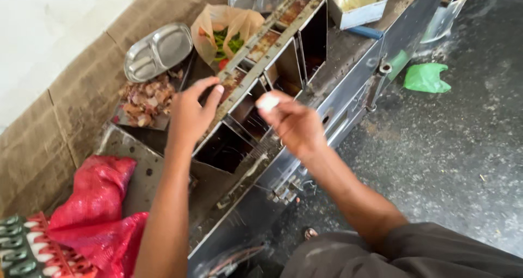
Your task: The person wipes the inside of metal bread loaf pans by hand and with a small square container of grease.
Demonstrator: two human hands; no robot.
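Here, from left to right:

Crate: a red crate (38, 251) with green and white bottle tops sits at the bottom left corner, only partly in view.
Sack: a red mesh sack (98, 207) lies slumped beside the crate, on the steel counter (136, 147).
Cardboard: brown cardboard (60, 103) lines the wall behind the counter.
Scraps: a heap of chopped reddish and pale peelings (146, 99) lies on a dark tray, just left of the left hand.
Plate: a steel plate with sections (158, 50) leans against the cardboard above the scraps.
Left hand: the left hand (190, 112) is loosely spread, gripping nothing; its fingertips (217, 88) rest on the long metal bar (261, 54) that runs over the row of bins.
Bag: a thin brownish bag (226, 32) holds green chillies and something red (the red piece is too small to name).
Bins: open steel bins (239, 131) stand in a slanted row; the near ones look dark and hollow, the far ones hold a brownish mix.
Right hand: the right hand (294, 125) pinches a small white lump (267, 102) between thumb and fingertips, held just above the middle bins and near the left hand, not touching it.
Box: a square steel box (357, 5) stands at the far end of the counter, with a blue handle (365, 32) beside it.
Floor: a green plastic bag (426, 77) lies on the grey floor (463, 147), well apart from the hands.
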